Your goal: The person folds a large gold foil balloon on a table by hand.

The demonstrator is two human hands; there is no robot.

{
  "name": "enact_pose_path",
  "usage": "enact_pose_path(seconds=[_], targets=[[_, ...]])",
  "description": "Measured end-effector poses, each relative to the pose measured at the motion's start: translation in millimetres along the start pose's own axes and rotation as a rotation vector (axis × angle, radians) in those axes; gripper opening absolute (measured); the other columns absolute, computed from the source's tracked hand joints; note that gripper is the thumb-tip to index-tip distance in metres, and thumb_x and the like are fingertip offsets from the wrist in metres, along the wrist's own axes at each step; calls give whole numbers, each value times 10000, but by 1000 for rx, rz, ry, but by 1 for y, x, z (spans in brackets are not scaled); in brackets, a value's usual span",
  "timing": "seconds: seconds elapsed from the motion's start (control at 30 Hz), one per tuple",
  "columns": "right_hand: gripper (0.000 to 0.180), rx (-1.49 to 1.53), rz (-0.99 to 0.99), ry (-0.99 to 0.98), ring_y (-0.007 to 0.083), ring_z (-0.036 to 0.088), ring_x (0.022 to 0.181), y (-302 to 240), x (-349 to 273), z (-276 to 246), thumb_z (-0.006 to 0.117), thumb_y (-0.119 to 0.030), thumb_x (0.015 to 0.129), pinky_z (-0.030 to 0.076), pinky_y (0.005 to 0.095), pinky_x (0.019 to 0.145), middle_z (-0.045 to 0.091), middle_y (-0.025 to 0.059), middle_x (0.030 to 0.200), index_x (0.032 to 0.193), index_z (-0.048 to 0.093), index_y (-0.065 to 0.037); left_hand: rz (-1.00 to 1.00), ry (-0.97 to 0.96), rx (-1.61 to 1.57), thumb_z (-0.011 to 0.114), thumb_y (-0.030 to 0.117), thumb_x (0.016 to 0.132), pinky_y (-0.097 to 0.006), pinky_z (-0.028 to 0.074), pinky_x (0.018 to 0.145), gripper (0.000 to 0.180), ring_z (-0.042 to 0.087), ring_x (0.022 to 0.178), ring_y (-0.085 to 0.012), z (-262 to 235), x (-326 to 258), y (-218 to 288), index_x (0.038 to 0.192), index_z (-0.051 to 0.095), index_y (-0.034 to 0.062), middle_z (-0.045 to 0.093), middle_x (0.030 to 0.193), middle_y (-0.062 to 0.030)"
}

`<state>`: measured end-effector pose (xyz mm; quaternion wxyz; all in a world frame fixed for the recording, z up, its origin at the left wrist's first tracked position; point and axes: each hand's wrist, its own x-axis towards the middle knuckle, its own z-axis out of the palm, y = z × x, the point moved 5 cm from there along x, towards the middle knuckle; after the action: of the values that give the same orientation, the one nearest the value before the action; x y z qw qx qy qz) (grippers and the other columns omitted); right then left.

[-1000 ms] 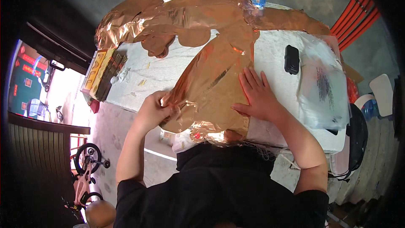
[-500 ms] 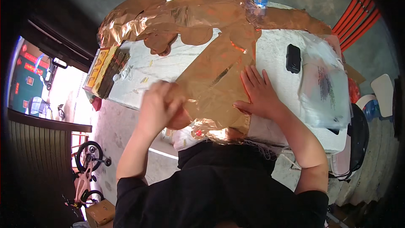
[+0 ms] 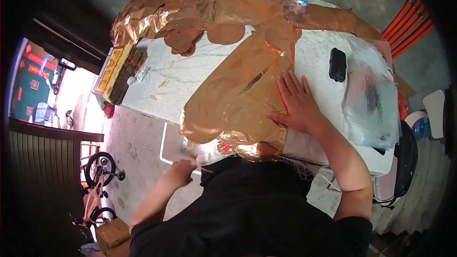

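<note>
Steadying foil mid-frame with splayed right hand; impossible to tell grip of left hand, lower left; next, likely needs steady pressure.

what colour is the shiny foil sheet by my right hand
Coppery gold; the foil sheet shows best in the head view.

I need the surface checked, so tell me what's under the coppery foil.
White tabletop shows along both sides of the coppery foil, so it probably runs beneath. White material pokes out near its closest end; anything else is hidden.
</note>
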<state>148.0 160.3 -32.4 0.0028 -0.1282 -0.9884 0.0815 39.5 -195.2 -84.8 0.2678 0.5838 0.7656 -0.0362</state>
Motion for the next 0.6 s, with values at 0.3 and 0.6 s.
enact_pose_path(seconds=[0.3, 0.6], targets=[[987, -11, 14, -10, 316, 104, 1461, 0, -1, -4, 502, -657, 842, 33, 489, 1173, 151, 215, 1555, 1485, 180, 19, -228, 473, -1503, 654, 244, 916, -282, 515, 652, 270, 651, 780, -138, -61, 32, -23, 1040, 610, 9, 673, 886, -71], [988, -40, -5, 23, 315, 102, 1461, 1, 0, -1, 504, -660, 838, 36, 486, 1173, 166, 209, 1551, 1477, 196, 27, -44, 1008, -726, 654, 40, 884, -239, 489, 660, 72, 600, 743, -74, -124, 30, 27, 889, 598, -6, 650, 828, -39]])
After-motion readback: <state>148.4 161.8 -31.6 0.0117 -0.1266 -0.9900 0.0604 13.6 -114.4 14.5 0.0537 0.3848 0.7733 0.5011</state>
